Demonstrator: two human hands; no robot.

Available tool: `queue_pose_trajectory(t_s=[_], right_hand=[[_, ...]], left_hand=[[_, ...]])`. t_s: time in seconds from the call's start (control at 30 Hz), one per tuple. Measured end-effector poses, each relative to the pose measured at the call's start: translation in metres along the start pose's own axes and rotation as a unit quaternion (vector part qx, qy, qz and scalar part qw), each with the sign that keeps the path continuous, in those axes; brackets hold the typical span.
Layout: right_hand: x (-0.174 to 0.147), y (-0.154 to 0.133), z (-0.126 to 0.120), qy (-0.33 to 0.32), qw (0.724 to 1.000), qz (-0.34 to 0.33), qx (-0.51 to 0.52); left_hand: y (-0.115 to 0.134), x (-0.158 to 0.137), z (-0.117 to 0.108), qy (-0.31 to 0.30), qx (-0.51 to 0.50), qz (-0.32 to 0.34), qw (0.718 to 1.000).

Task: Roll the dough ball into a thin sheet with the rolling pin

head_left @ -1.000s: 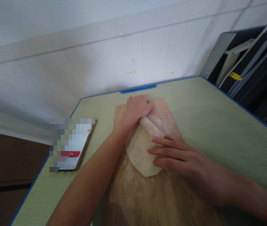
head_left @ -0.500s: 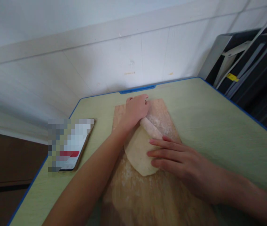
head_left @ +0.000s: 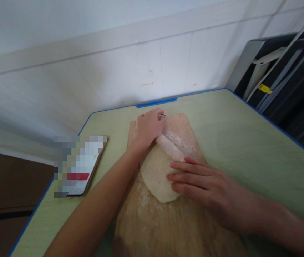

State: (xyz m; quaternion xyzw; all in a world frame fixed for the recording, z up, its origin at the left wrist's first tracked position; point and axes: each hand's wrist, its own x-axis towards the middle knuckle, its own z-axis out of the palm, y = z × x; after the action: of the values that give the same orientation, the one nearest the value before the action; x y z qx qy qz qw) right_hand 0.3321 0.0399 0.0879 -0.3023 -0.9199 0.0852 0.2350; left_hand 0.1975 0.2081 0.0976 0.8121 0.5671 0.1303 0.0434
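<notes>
A flattened sheet of pale dough (head_left: 157,175) lies on a wooden board (head_left: 152,228) dusted with flour. Along the dough's far right side runs a floured, pale roll (head_left: 170,147); whether it is a rolled dough edge or a pin, I cannot tell. My left hand (head_left: 150,123) is at the roll's far end, fingers curled down and partly hidden, so what they hold does not show. Over the right side of the dough, my right hand (head_left: 202,182) lies palm down with fingers stretched out, its thumb near the roll's close end.
On the left of the green table (head_left: 237,142) with a blue edge lies a phone (head_left: 85,167), its screen partly pixelated. A white wall (head_left: 130,71) stands right behind the table. Dark folded items (head_left: 288,89) lean at the right.
My left hand has shifted slightly left, and the far end of the roll has moved left too. A small shiny curve now shows beside its fingers. My right hand stays nearly still.
</notes>
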Motion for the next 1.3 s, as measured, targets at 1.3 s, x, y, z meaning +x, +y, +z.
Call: queue_pose_trajectory(t_s=[1.3], right_hand=[[-0.005,0.004,0.003,0.035,0.999,0.003,-0.022]], left_hand=[[0.004,0.003,0.002,0.003,-0.035,-0.041,0.999]])
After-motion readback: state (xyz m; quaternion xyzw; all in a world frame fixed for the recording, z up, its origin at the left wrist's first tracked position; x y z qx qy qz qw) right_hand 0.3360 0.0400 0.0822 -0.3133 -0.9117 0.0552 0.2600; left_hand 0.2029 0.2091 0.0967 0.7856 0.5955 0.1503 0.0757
